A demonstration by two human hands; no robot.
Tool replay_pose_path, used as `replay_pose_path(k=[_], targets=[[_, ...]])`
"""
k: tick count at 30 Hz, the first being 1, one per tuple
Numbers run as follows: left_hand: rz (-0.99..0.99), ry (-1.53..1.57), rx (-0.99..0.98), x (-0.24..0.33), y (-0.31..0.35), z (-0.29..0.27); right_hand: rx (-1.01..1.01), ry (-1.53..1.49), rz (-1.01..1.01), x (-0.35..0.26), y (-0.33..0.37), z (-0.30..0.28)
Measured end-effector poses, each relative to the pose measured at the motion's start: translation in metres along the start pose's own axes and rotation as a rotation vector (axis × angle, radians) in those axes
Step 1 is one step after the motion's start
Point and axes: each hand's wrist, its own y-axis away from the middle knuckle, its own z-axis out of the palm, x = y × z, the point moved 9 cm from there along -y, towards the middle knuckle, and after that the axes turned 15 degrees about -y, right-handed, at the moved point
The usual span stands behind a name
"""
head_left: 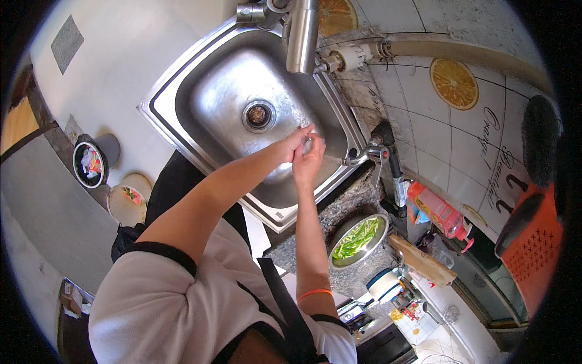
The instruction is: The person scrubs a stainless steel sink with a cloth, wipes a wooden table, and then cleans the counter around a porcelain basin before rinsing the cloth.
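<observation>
Both hands meet above the right side of the steel sink [224, 79], close to its right inner wall. My left hand [293, 144] is closed, its fingers pressed against the other hand. My right hand [310, 153] is curled, its fingertips touching the left one. A small pale, shiny patch shows between them, too small to make out. Below and left of the fingers lies the round drain [259, 116], with brownish matter in its strainer. Over the sink's far edge hangs a thick metal faucet [302, 39].
Right of the sink, a metal bowl of cut green vegetables [356, 238] sits on the granite counter [303, 233]. Nearby are a wall tap [377, 155], a pink pump bottle [439, 209], a wooden board [421, 261] and an orange basket [527, 255]. Two bins [109, 148] [139, 185] stand at left.
</observation>
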Motion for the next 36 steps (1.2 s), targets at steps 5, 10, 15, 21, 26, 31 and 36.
replay_pose_path(k=[5, 10, 15, 21, 26, 31, 36], targets=[[0.224, -0.094, -0.129, 0.026, 0.019, 0.017, 0.107, -0.202, 0.054, -0.011, 0.019, -0.002], [0.273, -0.540, 0.105, 0.028, 0.021, 0.006, 0.143, -0.197, 0.118, 0.017, 0.013, -0.003], [0.476, -1.341, 0.412, 0.060, 0.039, 0.010, 0.220, -0.487, 0.399, 0.087, 0.007, 0.005], [0.344, -0.848, 0.450, 0.050, 0.040, -0.006, 0.395, -0.868, 0.697, 0.201, 0.004, -0.008], [-0.031, -0.439, 0.342, 0.023, 0.055, -0.014, 0.204, -0.182, 0.272, 0.119, -0.021, -0.038], [-0.113, -0.041, -0.156, -0.011, 0.010, 0.010, -0.156, -0.224, 0.282, 0.039, -0.004, 0.002], [-0.123, -0.136, 0.195, -0.001, 0.028, -0.008, -0.322, -0.543, 0.462, 0.032, 0.034, -0.003]])
